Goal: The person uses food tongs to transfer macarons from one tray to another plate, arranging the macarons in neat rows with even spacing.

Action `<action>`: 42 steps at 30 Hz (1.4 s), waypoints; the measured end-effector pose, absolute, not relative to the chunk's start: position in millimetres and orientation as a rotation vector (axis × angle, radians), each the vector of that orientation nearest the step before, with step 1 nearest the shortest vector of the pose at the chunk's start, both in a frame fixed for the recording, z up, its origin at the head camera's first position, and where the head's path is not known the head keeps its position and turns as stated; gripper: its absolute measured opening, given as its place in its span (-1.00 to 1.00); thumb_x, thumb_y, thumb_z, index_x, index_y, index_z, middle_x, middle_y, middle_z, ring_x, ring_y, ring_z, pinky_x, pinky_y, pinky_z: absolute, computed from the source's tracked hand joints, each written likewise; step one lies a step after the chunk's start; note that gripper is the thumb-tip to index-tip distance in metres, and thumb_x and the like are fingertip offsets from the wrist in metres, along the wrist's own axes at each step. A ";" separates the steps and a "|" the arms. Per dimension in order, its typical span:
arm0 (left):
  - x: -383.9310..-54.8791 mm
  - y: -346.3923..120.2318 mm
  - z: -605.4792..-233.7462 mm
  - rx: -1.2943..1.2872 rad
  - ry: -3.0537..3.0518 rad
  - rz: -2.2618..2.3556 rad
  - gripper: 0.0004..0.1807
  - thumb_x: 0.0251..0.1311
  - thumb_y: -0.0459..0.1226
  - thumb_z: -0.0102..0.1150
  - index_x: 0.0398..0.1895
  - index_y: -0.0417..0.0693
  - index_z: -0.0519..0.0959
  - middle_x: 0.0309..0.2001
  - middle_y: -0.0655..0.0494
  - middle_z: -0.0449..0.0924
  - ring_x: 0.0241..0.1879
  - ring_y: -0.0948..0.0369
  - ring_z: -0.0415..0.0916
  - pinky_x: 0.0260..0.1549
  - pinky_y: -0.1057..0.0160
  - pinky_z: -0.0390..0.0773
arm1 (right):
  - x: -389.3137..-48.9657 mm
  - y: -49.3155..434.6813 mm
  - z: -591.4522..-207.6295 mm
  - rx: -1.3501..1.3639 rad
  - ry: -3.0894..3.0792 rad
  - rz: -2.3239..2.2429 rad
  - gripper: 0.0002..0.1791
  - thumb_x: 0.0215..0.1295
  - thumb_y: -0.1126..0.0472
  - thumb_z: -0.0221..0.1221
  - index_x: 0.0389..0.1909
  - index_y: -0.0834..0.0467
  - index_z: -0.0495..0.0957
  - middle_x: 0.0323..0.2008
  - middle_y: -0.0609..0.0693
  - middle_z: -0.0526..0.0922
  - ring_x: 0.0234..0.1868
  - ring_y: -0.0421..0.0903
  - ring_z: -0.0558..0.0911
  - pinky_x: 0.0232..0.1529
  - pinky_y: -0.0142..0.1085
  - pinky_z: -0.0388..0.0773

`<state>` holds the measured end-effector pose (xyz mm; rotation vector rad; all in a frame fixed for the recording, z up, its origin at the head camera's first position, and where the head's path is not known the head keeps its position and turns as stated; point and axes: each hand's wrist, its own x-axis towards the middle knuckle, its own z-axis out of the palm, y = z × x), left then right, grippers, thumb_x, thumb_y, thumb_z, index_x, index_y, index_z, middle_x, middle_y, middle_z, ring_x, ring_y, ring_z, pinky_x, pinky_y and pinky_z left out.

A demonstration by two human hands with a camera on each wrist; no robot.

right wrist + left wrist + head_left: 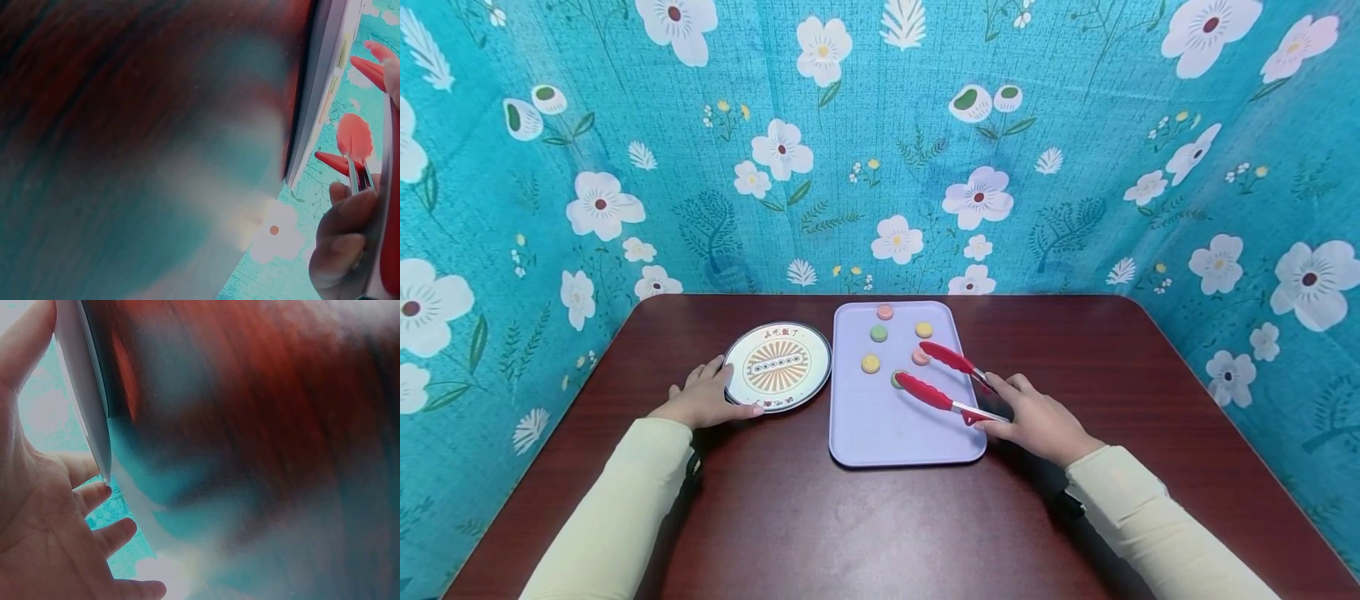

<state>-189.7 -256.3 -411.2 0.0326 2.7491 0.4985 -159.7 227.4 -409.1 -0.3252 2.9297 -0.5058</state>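
Observation:
In the head view my left hand (703, 394) rests at the left rim of a round white plate (817, 367) with an orange ray pattern. Its thumb lies along the near rim and its fingers are spread, as the left wrist view also shows. My right hand (1037, 417) grips red-tipped metal tongs (951, 358), their arms spread apart over a pale lilac tray (895, 433). One tip is beside a pink macaron (919, 357); the other partly covers a green macaron (897, 380). Whether the tips touch them I cannot tell.
Further up the tray lie a yellow macaron (870, 363), a green macaron (878, 333), another yellow macaron (923, 330) and a pink macaron (885, 312). Plate and tray stand side by side on a dark brown table (760, 500). A blue flowered cloth (865, 167) hangs behind the table.

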 end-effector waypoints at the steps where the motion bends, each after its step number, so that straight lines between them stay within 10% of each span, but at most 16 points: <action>1: -189.6 -256.2 -411.2 0.034 2.750 0.495 0.32 -0.13 0.37 0.25 0.47 -0.37 -0.03 0.45 -0.40 -0.18 0.37 -0.38 -0.24 0.17 -0.54 -0.15 | -159.6 227.5 -409.4 -0.332 2.927 -0.503 0.06 -0.04 -0.38 0.31 0.43 0.07 0.23 0.00 0.13 0.45 -0.32 -0.11 0.50 -0.45 -0.23 0.60; 42: -190.8 -257.2 -414.4 0.037 2.755 0.484 0.31 -0.10 0.36 0.23 0.46 -0.39 -0.03 0.46 -0.38 -0.19 0.38 -0.37 -0.25 0.15 -0.54 -0.14 | -158.5 222.1 -408.9 -0.467 2.930 -0.346 -0.01 0.00 -0.38 0.28 0.40 0.05 0.30 -0.04 0.09 0.47 -0.36 -0.14 0.51 -0.48 -0.32 0.54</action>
